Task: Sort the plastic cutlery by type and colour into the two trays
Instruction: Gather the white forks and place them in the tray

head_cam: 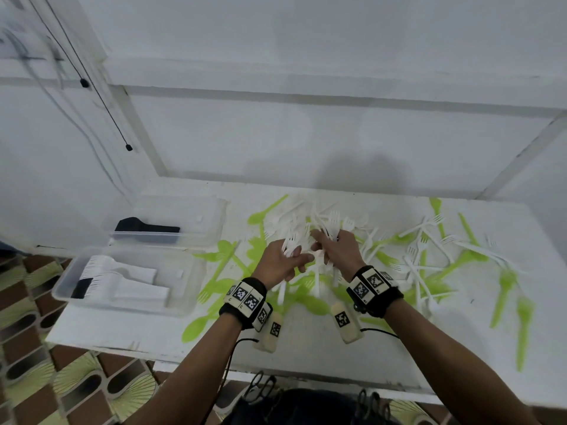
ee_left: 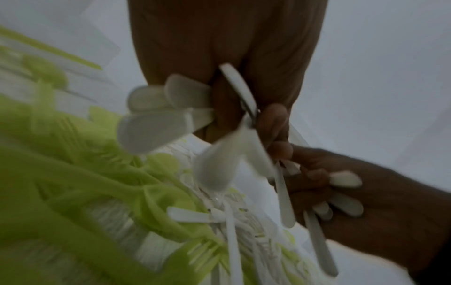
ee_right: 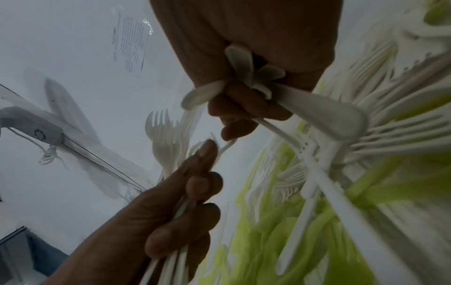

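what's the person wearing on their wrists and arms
Both forearms are bare, no sleeves. The left hand and right hand each have a black wrist strap carrying white blocks printed with black square tag markers. A cream camera unit hangs under each wrist, trailing a thin black cable.

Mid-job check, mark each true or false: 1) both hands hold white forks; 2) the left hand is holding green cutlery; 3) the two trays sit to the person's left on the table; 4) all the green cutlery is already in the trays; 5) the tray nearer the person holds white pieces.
1) Left hand and right hand both grip bunches of white forks: true.
2) False: its grip holds only white pieces.
3) True: near tray and far tray sit left.
4) False: green cutlery lies scattered on the table.
5) True: white pieces.
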